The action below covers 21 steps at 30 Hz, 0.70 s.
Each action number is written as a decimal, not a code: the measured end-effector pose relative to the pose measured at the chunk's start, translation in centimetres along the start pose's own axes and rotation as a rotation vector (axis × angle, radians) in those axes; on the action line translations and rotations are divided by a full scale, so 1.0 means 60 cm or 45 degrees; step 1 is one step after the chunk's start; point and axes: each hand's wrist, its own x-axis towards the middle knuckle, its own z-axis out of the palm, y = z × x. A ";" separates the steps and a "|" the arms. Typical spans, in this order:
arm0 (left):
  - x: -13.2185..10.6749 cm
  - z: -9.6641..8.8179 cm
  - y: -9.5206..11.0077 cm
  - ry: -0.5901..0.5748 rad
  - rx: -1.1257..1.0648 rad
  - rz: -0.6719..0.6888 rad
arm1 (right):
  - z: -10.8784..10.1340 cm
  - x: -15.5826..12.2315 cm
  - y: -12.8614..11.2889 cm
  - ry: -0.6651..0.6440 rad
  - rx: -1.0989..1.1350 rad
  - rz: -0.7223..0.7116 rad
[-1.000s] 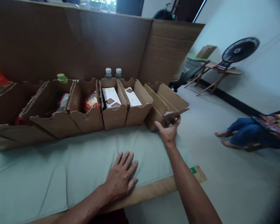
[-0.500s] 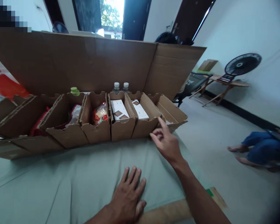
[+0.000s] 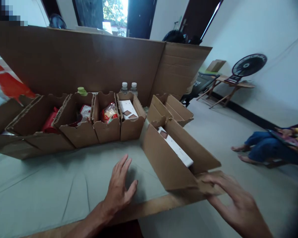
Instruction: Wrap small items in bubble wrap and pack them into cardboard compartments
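My right hand [image 3: 234,195] grips the near end of a cardboard bin [image 3: 169,162], which juts out of the row toward me at the table's front right. Inside that bin lies a white box [image 3: 176,147] with brown squares printed on it. My left hand [image 3: 120,183] hovers over the green cloth, fingers spread and holding nothing, to the left of the pulled bin. Behind it, a second white box [image 3: 127,109] sits in another bin [image 3: 132,129] of the row. A red and clear packet [image 3: 109,113] fills the bin left of that.
More bins hold red packs [image 3: 51,120]. Behind them rises a tall cardboard panel [image 3: 89,59], with two clear bottles [image 3: 129,87] and a green cap [image 3: 81,91]. An orange bottle [image 3: 11,82] stands far left. At right are a fan [image 3: 248,66] and a seated person [image 3: 265,145].
My right hand has drawn the bin with the white box out of the row, toward me and to the right. My left hand has lifted off the cloth and shifted left.
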 end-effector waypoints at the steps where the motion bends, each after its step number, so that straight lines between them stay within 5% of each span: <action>1: 0.014 0.000 0.003 -0.010 -0.047 -0.008 | -0.013 -0.040 0.018 0.021 0.063 0.093; 3: 0.044 0.015 0.009 -0.076 -0.156 -0.033 | -0.018 -0.110 0.052 0.253 0.245 0.443; 6: 0.080 0.058 0.019 -0.282 -0.406 -0.105 | 0.020 -0.176 0.080 0.429 0.539 0.787; 8: 0.083 0.086 0.026 -0.352 -0.570 -0.134 | 0.057 -0.186 0.079 0.346 0.574 0.813; 11: 0.049 0.094 0.028 -0.231 -0.612 -0.202 | 0.108 -0.150 0.055 0.180 0.499 0.697; 16: -0.032 0.000 -0.006 0.164 -0.377 -0.564 | 0.195 -0.021 -0.025 -0.133 0.565 0.456; 21: -0.048 -0.100 -0.056 0.486 -0.303 -0.720 | 0.279 0.081 -0.106 -0.372 0.804 0.188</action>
